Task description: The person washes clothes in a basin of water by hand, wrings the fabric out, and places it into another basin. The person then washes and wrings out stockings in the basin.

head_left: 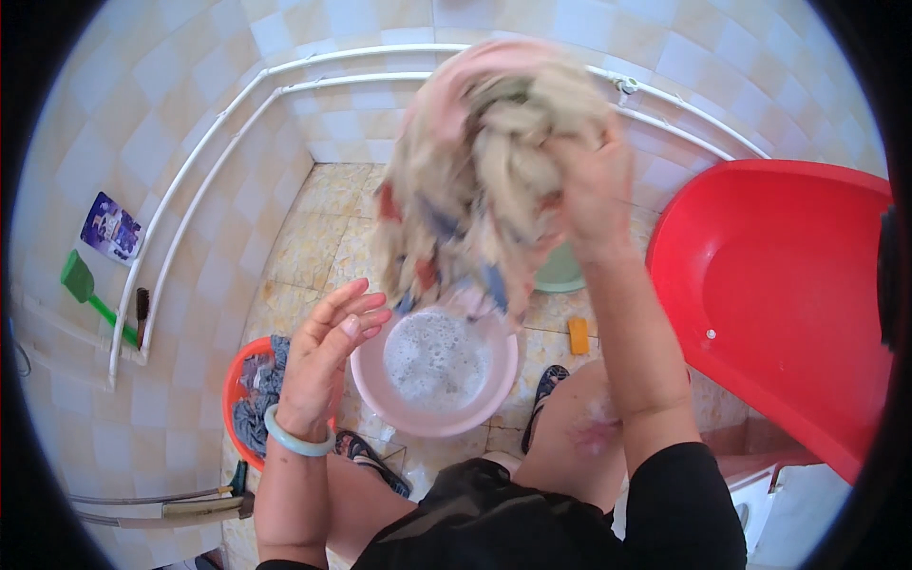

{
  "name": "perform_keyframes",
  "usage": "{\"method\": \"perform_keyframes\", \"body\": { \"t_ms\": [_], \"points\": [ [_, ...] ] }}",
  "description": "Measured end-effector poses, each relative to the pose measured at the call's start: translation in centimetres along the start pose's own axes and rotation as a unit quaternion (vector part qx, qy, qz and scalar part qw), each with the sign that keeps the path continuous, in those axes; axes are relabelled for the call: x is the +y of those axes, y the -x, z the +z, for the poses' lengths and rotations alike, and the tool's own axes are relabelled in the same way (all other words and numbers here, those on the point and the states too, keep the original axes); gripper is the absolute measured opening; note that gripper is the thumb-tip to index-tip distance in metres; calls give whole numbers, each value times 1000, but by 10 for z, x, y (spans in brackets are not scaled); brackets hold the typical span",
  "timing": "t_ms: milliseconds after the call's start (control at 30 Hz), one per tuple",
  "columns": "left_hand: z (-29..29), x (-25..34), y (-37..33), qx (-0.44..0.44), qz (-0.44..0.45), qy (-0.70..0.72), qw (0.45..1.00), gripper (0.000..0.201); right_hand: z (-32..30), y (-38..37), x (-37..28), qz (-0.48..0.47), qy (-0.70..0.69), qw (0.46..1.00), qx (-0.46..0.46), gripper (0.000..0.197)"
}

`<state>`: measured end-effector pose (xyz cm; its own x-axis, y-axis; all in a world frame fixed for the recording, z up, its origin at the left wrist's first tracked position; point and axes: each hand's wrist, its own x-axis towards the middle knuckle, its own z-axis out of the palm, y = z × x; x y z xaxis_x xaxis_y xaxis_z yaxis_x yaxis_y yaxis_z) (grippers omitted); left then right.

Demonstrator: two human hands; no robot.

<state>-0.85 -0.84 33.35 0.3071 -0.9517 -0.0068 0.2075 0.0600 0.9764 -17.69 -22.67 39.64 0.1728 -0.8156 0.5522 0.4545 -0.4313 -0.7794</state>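
Right hand (597, 190) grips the cloth (489, 161), bulging to its left; basin (435, 421) below that grip; left hand (325, 350) lower, fingers loosely apart!

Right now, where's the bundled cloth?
Head view, upper centre: the bundled cloth is in the right hand, its lower end partly covering the pink basin.

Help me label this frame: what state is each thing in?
Cloth: bunched, raised, blurred
Right hand: gripping cloth
Left hand: open, empty
Pink basin: holding sudsy water
Orange basin: holding grey clothes
Green basin: contents unclear
Red tub: no water visible
Orange block: lying on floor
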Motion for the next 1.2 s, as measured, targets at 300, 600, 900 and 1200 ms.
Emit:
{"method": "perform_keyframes", "body": {
  "t_ms": [300,600,900,1200],
  "points": [
    [-27,-4,2,76,-38,29,996,40,-66,-85,88,-88,271,959,11,33],
    [-40,-7,-3,89,-78,-40,992,39,-224,15,247,233,631,718,-179,43],
    [-61,-13,-2,105,-73,-184,974,42,-176,65,254,306,505,736,-332,30],
    [-71,-28,-5,51,-96,-423,900,41,-173,160,223,382,420,537,-623,49]
  ]
}}
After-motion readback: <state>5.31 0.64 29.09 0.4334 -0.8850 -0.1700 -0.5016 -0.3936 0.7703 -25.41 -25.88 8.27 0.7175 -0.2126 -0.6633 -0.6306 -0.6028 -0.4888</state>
